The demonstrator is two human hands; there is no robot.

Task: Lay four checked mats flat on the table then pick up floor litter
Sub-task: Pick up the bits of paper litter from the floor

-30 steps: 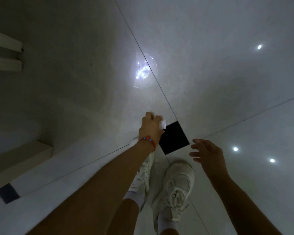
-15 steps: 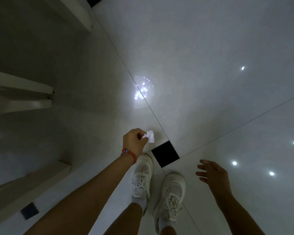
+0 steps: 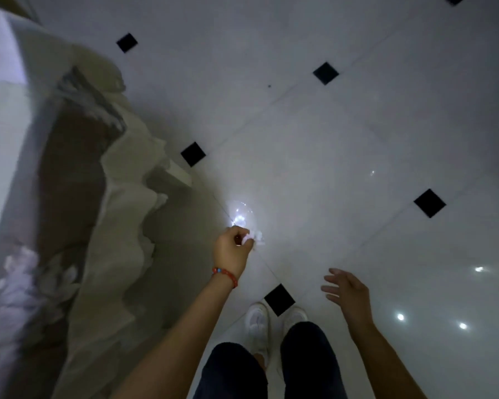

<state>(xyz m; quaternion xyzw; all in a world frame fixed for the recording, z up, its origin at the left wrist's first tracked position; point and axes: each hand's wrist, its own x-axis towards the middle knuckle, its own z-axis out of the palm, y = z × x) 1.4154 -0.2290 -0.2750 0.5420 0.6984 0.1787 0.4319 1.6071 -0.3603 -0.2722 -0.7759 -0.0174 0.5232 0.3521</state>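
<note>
Left hand [image 3: 231, 252] with fingers curled, pinching a crumpled white paper scrap [image 3: 253, 237] at the fingertips, scrap held above the pale tiled floor [image 3: 314, 156], small, wrinkled, brightly lit, right hand [image 3: 347, 292] empty, fingers spread loosely, held apart from the scrap

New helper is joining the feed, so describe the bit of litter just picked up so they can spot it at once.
Start at the draped table on the left, then follow the left hand with the red bead bracelet. At its fingertips is a crumpled white paper scrap, the only white lump against the glossy floor.
</note>
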